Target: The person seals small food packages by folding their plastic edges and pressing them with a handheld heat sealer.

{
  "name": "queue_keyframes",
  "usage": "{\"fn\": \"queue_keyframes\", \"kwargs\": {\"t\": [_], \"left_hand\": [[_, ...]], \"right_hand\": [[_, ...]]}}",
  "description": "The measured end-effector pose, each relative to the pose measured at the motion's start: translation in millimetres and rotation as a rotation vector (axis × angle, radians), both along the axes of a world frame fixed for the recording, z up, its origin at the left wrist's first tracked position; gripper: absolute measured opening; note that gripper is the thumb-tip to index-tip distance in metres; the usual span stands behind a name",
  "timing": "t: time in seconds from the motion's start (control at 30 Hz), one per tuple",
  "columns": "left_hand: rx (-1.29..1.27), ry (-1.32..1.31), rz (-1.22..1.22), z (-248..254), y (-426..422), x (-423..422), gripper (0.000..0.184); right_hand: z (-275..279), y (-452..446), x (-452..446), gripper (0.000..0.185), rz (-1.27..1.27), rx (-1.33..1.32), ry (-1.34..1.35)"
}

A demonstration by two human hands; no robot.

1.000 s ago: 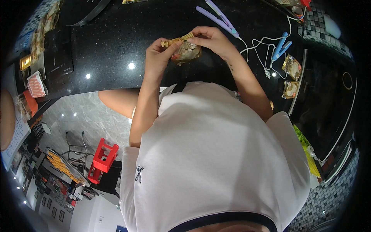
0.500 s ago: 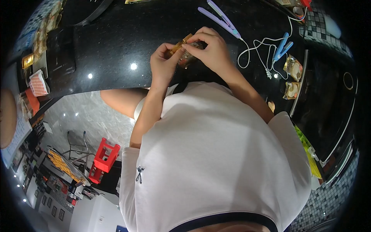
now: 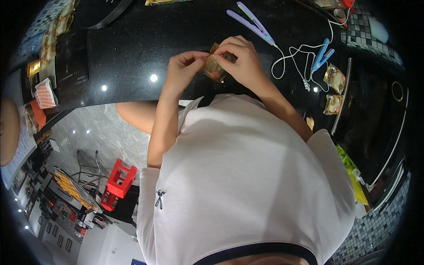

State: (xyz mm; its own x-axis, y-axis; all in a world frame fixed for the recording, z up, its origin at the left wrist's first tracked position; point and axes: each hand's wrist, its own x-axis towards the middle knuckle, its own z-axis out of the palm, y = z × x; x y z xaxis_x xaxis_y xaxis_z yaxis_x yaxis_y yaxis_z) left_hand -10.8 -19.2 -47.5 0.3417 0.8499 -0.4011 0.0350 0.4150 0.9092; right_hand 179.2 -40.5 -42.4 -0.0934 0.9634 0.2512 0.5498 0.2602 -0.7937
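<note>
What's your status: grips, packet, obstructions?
Left grip, right grip both pinching packet. Packet wrapped, held over black counter. Nothing seen blocking; purple tool lies apart.

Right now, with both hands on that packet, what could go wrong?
1. The packet is pinched only at the fingertips of the left hand and right hand, close to the counter edge; a slip might send it off.
2. The white cord loops beside the right hand, so a wide swing could snag it.
3. The purple tool lies open nearby; if hot, which I can't tell, it might burn fingers.
</note>
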Motion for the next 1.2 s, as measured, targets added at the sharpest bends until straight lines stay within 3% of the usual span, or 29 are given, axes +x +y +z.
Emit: {"fn": "queue_keyframes", "kwargs": {"t": [0.5, 0.7, 0.9, 1.2], "left_hand": [[-0.084, -0.014, 0.066, -3.3, 1.3, -7.0, 0.017], [0.001, -0.030, 0.039, 9.9, 2.2, 1.5, 0.016], [0.120, 0.144, 0.036, -3.4, 5.5, 2.2, 0.013], [0.066, 0.153, 0.062, -1.3, 3.6, 3.3, 0.013]], "right_hand": [[6.5, -6.7, 4.1, 0.009, 0.029, -0.023, -0.015], [5.6, -6.2, 0.4, 0.009, 0.008, 0.029, 0.021], [6.5, -6.9, 0.5, 0.010, 0.005, 0.022, 0.021], [6.2, -8.4, -0.3, 0.010, 0.004, 0.030, 0.030]]}}
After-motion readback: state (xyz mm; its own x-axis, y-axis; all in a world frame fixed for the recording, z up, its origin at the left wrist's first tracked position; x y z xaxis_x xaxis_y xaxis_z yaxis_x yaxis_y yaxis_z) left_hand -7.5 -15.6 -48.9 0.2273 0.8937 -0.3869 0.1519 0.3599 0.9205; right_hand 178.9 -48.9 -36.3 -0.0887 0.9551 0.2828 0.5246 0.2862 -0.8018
